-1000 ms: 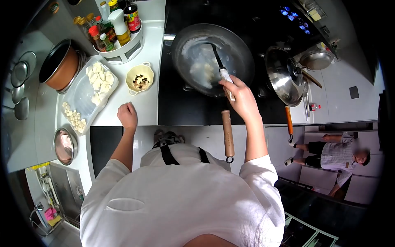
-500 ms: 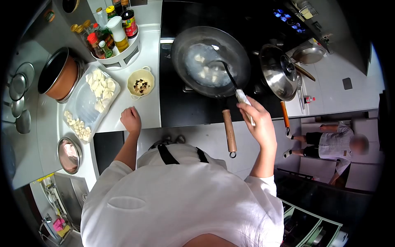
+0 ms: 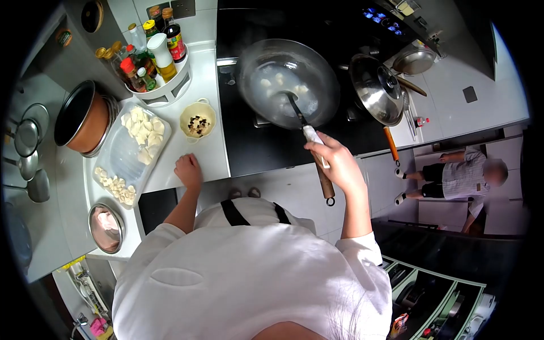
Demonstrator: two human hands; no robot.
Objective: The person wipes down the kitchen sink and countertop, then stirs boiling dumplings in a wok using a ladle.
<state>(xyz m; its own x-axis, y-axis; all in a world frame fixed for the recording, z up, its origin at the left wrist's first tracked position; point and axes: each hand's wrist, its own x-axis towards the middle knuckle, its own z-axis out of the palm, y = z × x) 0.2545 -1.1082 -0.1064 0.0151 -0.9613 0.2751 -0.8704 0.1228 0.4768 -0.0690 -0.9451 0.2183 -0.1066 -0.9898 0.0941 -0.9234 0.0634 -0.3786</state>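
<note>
My right hand point(image 3: 335, 158) is closed round the white handle of a ladle point(image 3: 300, 115), whose head sits in the cloudy liquid of the wok point(image 3: 323, 73). Several pale dumplings point(image 3: 280, 78) float there. The wok's wooden handle point(image 3: 325, 182) passes beneath my right hand. My left hand point(image 3: 188, 170) rests on the white counter's edge with its fingers curled in, nothing visible in them. Close to it are a small cream bowl point(image 3: 198, 120) with dark and pale bits and a clear tray point(image 3: 123, 156) of uncooked dumplings.
Bottles stand in a round white rack point(image 3: 167, 89). A brown pot point(image 3: 85, 122) and a metal bowl point(image 3: 106, 228) are at the left. Right of the wok is a lidded pan point(image 3: 376, 90) with an orange handle. Another person point(image 3: 462, 174) stands at the far right.
The ladle has swung right and then back left and lower in the wok. Dumplings have shifted in the liquid. The whole view has turned slightly; my left hand stays at the counter edge.
</note>
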